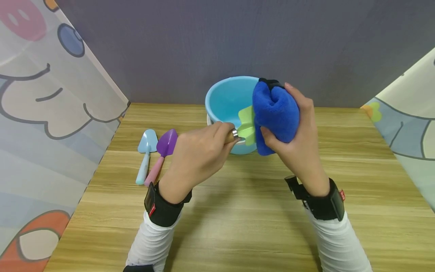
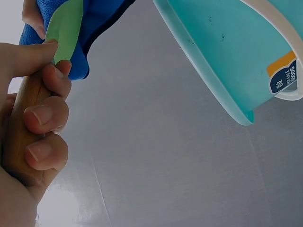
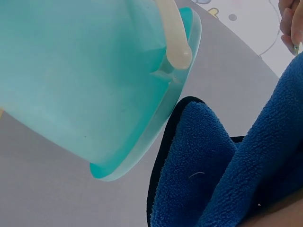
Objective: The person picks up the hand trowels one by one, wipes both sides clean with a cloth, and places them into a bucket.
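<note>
We are curling the fingers of our left hand [image 1: 200, 151] round the wooden handle [image 2: 23, 127] of a small tool, the thumb lying along it toward the green head [image 1: 246, 128]. We are holding a blue cloth [image 1: 276, 115] in our right hand [image 1: 302, 149], bunched between thumb and fingers, and the cloth is covering the far part of the green head. The tool is thus bridging the gap between our hands, its handle in the left and its head running into the cloth at the right. Both are hanging above the bench [image 1: 244, 230], overlapping the near right side of a light blue bucket [image 1: 224, 96] in the head view; we cannot tell whether cloth and rim are touching. The bucket is carrying a white handle [image 3: 176, 49] and a label [image 2: 282, 78].

Left of our left hand, a light blue trowel [image 1: 147, 151] and a purple trowel [image 1: 162, 155] with a pink handle are lying side by side, blades pointing away. Beyond the bucket, a grey wall [image 1: 210, 41] is rising.
</note>
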{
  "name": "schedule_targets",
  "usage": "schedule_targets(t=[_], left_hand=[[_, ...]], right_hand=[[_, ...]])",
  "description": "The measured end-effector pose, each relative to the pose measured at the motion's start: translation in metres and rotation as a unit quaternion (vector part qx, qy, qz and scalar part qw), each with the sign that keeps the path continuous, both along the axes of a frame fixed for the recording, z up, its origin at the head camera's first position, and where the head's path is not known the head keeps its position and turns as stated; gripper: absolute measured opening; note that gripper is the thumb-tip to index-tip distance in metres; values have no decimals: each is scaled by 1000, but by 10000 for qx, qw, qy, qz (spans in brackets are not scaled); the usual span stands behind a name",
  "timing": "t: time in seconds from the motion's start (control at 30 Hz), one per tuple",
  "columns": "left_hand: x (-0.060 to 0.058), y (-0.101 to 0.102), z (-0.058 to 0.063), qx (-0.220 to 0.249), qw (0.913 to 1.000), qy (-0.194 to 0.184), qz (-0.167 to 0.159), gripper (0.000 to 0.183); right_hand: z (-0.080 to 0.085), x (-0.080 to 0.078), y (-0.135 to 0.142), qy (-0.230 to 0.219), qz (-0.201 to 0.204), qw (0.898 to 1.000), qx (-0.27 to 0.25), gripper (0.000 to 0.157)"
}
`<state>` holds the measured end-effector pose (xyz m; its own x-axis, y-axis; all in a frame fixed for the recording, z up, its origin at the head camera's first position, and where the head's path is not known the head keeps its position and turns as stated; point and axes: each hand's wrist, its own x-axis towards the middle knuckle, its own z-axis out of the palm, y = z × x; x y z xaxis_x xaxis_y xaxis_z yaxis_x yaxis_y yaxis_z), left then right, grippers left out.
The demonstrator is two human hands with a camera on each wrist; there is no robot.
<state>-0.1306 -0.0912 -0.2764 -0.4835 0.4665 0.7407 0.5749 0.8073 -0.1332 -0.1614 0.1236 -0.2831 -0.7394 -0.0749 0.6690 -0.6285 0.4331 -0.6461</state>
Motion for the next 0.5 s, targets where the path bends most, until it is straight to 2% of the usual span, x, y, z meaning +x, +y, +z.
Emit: schedule_targets(t=[0.5], left_hand=[[0, -1, 2, 69, 10000, 27, -31, 16]], right_hand=[[1, -5, 9, -178, -451, 9986, -199, 78]])
